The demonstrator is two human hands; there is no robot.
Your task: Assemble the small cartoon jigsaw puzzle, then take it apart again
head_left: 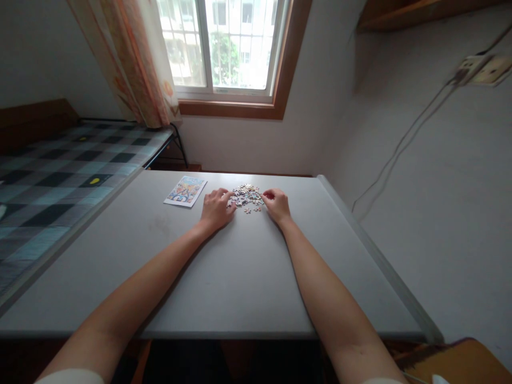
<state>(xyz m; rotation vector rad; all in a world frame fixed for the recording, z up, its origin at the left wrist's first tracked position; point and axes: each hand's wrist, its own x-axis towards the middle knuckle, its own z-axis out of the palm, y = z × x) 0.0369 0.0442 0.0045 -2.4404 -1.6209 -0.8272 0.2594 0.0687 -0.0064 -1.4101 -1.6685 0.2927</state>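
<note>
A heap of small jigsaw puzzle pieces [247, 195] lies near the far side of the grey table, with a few loose pieces [248, 210] just in front of it. My left hand [216, 208] rests at the heap's left edge, thumb and fingers apart, fingertips touching or very near the pieces. On the opposite edge, my right hand [277, 204] has thumb and forefinger pinched together against the heap. Whatever lies between those fingertips is too small to make out. A colourful picture sheet [186, 191] lies flat to the left of my left hand.
The grey table [240, 277] has a raised right rim [376, 261] beside the white wall. A bed with a checked cover [80, 160] adjoins its left side. Behind are a curtain [132, 64] and a barred window [236, 48]. A cable [400, 141] hangs from a wall socket [480, 70].
</note>
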